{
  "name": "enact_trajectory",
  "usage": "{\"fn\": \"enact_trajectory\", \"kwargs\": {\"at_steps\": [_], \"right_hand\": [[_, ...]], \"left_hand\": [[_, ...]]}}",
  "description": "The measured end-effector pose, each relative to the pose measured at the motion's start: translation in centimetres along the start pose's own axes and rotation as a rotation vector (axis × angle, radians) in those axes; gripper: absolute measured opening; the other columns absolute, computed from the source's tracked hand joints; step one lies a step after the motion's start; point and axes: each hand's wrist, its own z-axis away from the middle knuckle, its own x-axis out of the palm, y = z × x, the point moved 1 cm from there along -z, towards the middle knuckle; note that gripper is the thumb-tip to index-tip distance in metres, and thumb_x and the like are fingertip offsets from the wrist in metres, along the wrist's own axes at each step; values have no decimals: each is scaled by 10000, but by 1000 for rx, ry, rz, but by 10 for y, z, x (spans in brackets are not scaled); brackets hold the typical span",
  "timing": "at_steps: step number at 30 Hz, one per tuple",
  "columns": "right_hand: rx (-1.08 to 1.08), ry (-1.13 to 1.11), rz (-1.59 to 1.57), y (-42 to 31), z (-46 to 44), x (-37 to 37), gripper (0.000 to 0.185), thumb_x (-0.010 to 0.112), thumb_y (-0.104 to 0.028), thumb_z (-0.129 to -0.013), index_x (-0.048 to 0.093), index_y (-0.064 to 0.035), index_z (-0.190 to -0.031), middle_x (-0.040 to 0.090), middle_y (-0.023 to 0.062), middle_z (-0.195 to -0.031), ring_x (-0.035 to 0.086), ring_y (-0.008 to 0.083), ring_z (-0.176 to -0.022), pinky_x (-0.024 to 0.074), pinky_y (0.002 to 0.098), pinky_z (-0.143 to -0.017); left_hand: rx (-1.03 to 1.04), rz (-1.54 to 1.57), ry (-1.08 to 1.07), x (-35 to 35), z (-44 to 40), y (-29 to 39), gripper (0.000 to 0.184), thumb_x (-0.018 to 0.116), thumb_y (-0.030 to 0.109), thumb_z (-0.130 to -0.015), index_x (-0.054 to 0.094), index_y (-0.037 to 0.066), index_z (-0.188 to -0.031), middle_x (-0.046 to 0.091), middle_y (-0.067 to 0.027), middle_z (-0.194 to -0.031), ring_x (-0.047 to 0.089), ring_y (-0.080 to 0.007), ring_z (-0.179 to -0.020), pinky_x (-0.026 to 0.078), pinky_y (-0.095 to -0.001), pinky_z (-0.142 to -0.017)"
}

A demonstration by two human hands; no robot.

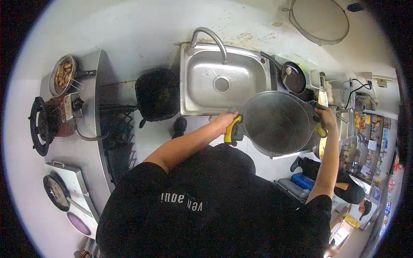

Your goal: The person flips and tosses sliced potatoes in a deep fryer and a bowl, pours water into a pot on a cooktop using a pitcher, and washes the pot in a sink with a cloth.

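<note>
I hold a large dark two-handled pan in front of my body, its round face towards me. My left hand is closed around the yellow-and-black handle on its left side. On the opposite side, my right hand grips the other handle. The pan overlaps the lower right edge of the steel sink. Above the basin curves a metal faucet. No contents can be made out in the pan.
A small frying pan sits right of the sink, a black bin-like container left of it. The left counter carries a pan of food and a burner. Another person is at lower right, near shelves.
</note>
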Motion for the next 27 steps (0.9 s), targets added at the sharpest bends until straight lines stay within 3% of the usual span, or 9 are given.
{"fn": "enact_trajectory", "kwargs": {"at_steps": [3,5,9,15,17,18,20,23,27], "right_hand": [[-84,-21,-77,-3,3,3,217,610,-78,-848,651,30,-1032,668,78,-864,617,166,-705,502,304,-646],[-76,-28,-70,-4,2,2,218,608,-71,-844,649,34,-1031,669,78,-873,616,165,-709,502,305,-649],[-42,-32,-20,-17,8,10,225,608,-56,-831,646,43,-1030,669,77,-890,615,166,-724,503,311,-668],[-42,-12,51,-23,8,14,245,610,-58,-827,642,54,-1043,670,81,-914,619,175,-764,495,308,-714],[-35,-28,24,-24,8,16,247,611,-59,-827,642,54,-1044,670,79,-917,619,175,-769,492,307,-715],[-27,-43,-5,-24,8,17,249,612,-60,-827,641,54,-1046,670,78,-920,619,175,-775,488,307,-717],[-39,-35,8,-24,8,16,248,613,-60,-826,641,55,-1044,669,76,-916,619,175,-779,486,308,-714],[-71,-7,39,-29,14,17,247,612,-68,-821,642,54,-1034,667,74,-905,615,174,-777,484,310,-708],[-169,33,162,-13,-3,1,256,615,-106,-805,648,47,-1009,661,77,-882,599,168,-753,478,312,-691]], "left_hand": [[52,85,55,-5,-8,-7,274,523,254,-959,552,-12,-1021,638,-116,-842,629,-248,-684,525,-422,-595],[35,149,5,-10,-12,-9,523,572,193,-934,258,9,-1309,629,-151,-891,643,-252,-684,564,-423,-531],[24,163,63,-8,-5,-8,577,572,184,-933,210,20,-1351,623,-165,-917,643,-262,-700,562,-433,-532],[-12,231,-57,-18,-10,-13,652,565,182,-936,124,11,-1386,624,-164,-899,637,-262,-679,556,-435,-538],[60,76,84,-6,10,-5,478,529,238,-957,321,-10,-1308,630,-147,-895,633,-260,-669,551,-428,-564],[60,76,84,-11,1,-9,478,529,238,-957,321,-10,-1308,630,-147,-895,633,-260,-669,551,-428,-564],[-63,107,-58,-24,-23,-23,354,487,304,-972,509,-9,-1136,636,-127,-892,628,-256,-662,546,-419,-588],[-26,76,10,-15,-7,-15,358,465,343,-977,582,6,-1013,637,-118,-894,625,-253,-671,540,-412,-586],[8,84,16,-11,-8,-14,348,491,326,-970,564,-9,-1035,633,-119,-893,625,-251,-700,540,-412,-600]]}}
